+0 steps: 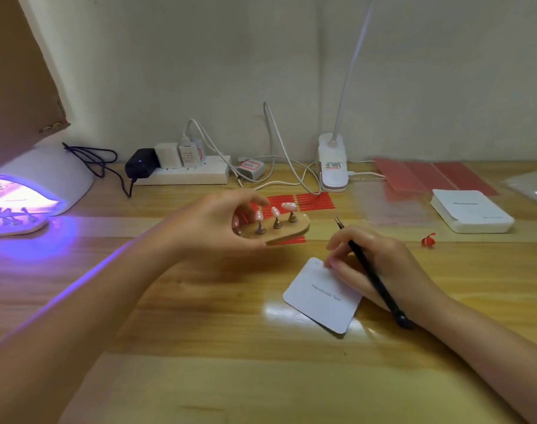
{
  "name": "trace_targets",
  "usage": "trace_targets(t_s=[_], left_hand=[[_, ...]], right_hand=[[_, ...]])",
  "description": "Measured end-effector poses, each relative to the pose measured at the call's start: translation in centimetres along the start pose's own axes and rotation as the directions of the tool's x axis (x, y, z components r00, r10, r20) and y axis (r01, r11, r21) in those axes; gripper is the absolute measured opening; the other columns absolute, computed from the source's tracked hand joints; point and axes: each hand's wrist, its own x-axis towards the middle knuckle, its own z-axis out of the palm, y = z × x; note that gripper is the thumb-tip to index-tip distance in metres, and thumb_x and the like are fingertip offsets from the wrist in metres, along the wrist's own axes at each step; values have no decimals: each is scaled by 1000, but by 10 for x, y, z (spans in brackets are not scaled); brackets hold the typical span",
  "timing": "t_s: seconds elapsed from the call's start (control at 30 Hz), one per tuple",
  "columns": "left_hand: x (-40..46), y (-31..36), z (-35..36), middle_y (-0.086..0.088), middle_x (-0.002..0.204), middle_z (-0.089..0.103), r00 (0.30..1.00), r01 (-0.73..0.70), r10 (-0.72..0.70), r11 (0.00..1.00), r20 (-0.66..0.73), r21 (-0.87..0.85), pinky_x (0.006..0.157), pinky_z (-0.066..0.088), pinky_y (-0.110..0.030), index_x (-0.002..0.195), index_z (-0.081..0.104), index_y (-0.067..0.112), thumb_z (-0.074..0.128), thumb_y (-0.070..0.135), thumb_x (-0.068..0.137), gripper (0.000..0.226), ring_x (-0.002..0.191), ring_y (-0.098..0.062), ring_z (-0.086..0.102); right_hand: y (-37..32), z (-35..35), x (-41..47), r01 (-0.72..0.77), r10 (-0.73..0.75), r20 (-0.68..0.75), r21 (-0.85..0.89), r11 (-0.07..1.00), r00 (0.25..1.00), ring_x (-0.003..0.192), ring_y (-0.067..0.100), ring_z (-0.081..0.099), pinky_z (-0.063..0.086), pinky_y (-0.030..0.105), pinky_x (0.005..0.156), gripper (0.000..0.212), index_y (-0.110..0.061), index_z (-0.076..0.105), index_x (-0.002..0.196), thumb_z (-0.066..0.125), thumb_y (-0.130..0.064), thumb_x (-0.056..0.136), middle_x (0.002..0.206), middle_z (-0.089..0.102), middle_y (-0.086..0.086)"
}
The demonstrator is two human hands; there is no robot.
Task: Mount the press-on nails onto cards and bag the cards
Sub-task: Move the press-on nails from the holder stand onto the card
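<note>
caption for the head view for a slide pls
Left hand holds a nail stand over the table; right hand grips a pen, fingertips on a white card.

We record a glossy wooden table (199, 347), honey-toned with visible grain, set flush against a plain off-white wall (199, 56). At far left we note a white curing lamp (43, 175) glowing violet, its light spilling across the tabletop. Along the wall we list a white power strip (184, 175) carrying several plugs and a black adapter (141, 163), with white cables (279, 154) trailing over the wood. We enter a white clip-on desk lamp (333, 162), its slim neck rising out of view. A brown cardboard panel (13, 71) leans in at upper left.
</note>
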Motion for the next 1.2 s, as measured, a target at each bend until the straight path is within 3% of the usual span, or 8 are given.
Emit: trace_targets(t_s=[0.13,0.23,0.33,0.67,0.9,0.97,1.07,1.2], left_hand=[[13,17,5,15,87,58,997,67,-71,991,-27,-119,66,43,-15,94,50,46,76,37,63,41,82,-3,57],[22,28,19,5,85,62,986,161,-168,955,-8,-248,65,48,-28,102,56,34,77,35,64,44,73,-10,57],[28,41,33,1,88,64,961,267,-277,899,22,-347,59,48,-25,101,60,25,76,40,66,41,72,-11,59],[44,80,58,-10,86,66,914,381,-391,742,106,-552,55,57,-24,85,67,8,64,24,81,17,70,-15,65],[40,73,52,6,89,62,929,341,-355,707,105,-619,51,55,-24,86,58,22,47,62,82,42,80,-6,61],[38,60,45,-1,103,62,931,305,-362,709,43,-636,58,55,-27,102,56,20,43,54,89,38,89,-10,61],[30,35,38,8,112,52,975,58,-144,901,-169,-430,70,49,-19,118,43,28,60,21,88,35,98,-6,55],[20,18,37,19,121,49,998,-31,47,928,33,-371,81,47,-11,134,34,35,68,7,79,71,111,8,48]], right_hand=[[-3,1,0,163,-165,108,22,986,980,72,3,66,51,18,66,15,-15,61,81,61,-1,77,74,70,-8],[-6,-1,-1,58,-55,-34,86,995,998,75,5,67,52,20,65,28,-27,53,80,61,0,77,76,69,-8],[-5,-6,-2,-45,74,-174,164,985,982,74,11,65,52,18,67,33,-26,47,83,71,-3,79,84,70,1],[-4,1,1,-165,235,-116,425,890,965,71,20,70,57,33,69,31,-22,39,84,66,-6,82,89,68,12],[-2,-10,7,-271,384,-88,566,779,919,73,16,60,50,19,64,34,-18,41,79,53,13,85,96,64,28],[2,-21,9,-277,373,-38,599,751,927,68,7,62,50,17,59,30,-16,41,80,52,11,86,88,68,16],[11,-34,9,-315,345,67,597,738,936,62,6,57,43,14,55,22,-16,44,82,53,4,89,70,65,-4],[24,-37,8,-394,357,190,619,680,914,57,1,55,46,14,53,23,-19,51,79,54,1,89,62,59,-9]])
